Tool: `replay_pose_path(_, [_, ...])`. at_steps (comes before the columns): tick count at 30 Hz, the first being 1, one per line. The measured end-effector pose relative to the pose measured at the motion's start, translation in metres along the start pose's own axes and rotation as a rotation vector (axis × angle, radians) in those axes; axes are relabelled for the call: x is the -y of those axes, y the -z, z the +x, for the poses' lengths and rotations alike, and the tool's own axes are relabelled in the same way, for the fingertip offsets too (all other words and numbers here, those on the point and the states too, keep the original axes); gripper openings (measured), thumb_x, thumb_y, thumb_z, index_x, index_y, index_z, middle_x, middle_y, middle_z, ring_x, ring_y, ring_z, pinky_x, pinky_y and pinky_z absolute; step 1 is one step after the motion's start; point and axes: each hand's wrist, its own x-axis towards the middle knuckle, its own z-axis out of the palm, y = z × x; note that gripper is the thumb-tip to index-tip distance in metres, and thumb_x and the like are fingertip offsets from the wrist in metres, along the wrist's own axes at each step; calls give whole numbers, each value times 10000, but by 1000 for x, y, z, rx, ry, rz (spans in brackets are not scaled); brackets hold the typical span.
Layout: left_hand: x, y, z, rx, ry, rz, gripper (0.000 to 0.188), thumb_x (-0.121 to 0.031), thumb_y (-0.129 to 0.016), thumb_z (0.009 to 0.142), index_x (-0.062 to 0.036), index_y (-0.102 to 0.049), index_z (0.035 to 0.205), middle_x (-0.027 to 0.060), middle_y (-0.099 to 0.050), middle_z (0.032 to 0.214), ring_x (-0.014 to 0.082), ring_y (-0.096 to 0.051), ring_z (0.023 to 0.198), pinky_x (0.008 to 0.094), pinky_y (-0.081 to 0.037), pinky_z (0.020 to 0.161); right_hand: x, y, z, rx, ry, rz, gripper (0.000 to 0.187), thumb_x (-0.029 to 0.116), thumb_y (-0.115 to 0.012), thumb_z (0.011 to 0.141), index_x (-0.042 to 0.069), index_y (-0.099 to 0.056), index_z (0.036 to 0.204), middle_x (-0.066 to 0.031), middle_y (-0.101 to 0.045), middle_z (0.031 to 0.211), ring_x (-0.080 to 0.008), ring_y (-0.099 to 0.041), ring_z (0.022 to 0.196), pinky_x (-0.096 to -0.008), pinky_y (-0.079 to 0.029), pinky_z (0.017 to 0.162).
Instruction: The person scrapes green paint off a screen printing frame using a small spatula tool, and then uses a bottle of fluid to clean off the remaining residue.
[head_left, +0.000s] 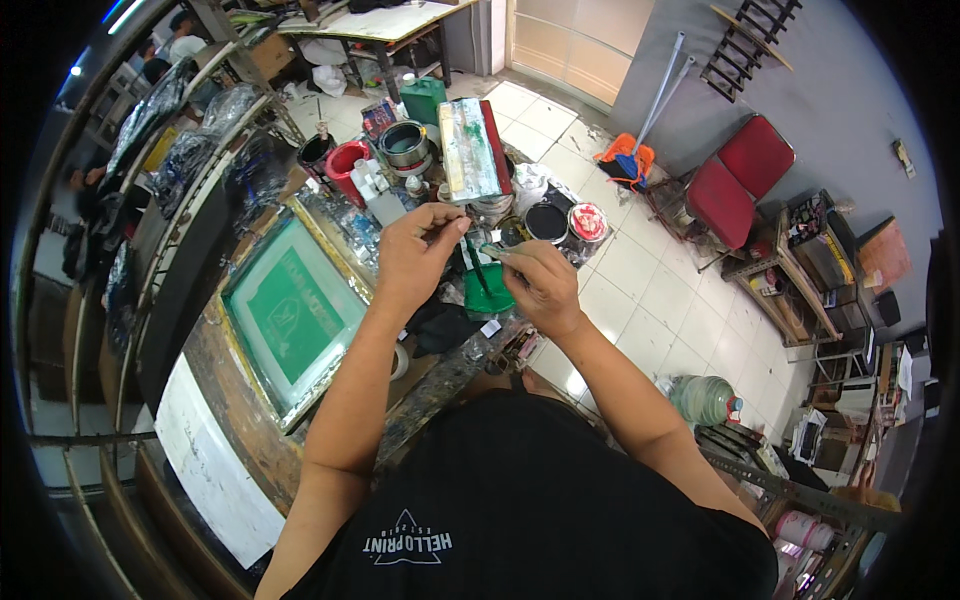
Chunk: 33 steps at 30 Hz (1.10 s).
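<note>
Risk, judged from layout: the dark stick (480,272) slants at mid-frame, its lower end at the green container (488,302). If the stick is knocked or leans further, it could lever the container over or flick colour outward. The green-centred screen frame (290,300), left of centre, seems near enough to catch drops. Crowding is a second cause: a dark tin (546,222) and a red-and-white tin (588,222) lie just above the right hand (545,285) in the frame, so a stray lift of the knuckles could bump one.

Hands: left hand (415,255) has thumb and forefinger drawn nearly together, tips beside the stick's upper end; whether they grip it cannot be told. Right hand has fingers curled and thumb brought toward the forefinger, tips just right of the stick; whether something small is pinched there cannot be told.

Position: the container lies lower in the frame than both sets of fingertips, between the two forearms. The stick crosses the gap between the hands, nearer the left fingertips at its top.
</note>
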Motion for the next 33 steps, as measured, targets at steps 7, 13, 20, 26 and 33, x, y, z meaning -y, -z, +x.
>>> replay_pose_path(7, [-2,-2,1,12,-20,-29,165,-110,-723,937,33,-719,1020,52,-738,848,88,-639,761,263,-517,714,-5,-8,-1,-4,72,-47,350,-44,-783,684,46,-697,1011,-76,-656,905,-286,-629,832,-397,-507,741])
replay_pose_path(13, [-11,-6,3,-45,-13,-18,171,-106,-733,930,38,-724,1022,64,-755,884,88,-654,770,254,-526,726,-9,-9,-8,91,152,-101,345,25,-794,672,59,-695,1001,-66,-631,895,-272,-614,871,-413,-503,798])
replay_pose_path(20, [-19,-3,13,-82,42,19,182,-122,-740,932,37,-722,1019,41,-732,864,66,-609,741,238,-498,689,-18,-8,-33,187,185,-184,301,71,-782,676,77,-701,965,-43,-619,880,-246,-600,869,-452,-498,910])
replay_pose_path(26, [-10,-1,18,-129,29,-99,187,-133,-740,936,36,-725,1015,27,-723,863,52,-592,735,226,-485,676,-17,-8,-41,244,181,-229,238,89,-755,728,77,-717,962,-24,-593,832,-216,-591,839,-439,-486,939])
replay_pose_path(33, [-4,5,25,-130,69,-141,210,-149,-746,938,28,-723,1049,31,-722,923,81,-628,818,242,-500,753,-20,-2,-49,316,167,-250,249,88,-753,738,111,-741,985,1,-592,807,-194,-588,835,-429,-463,950])
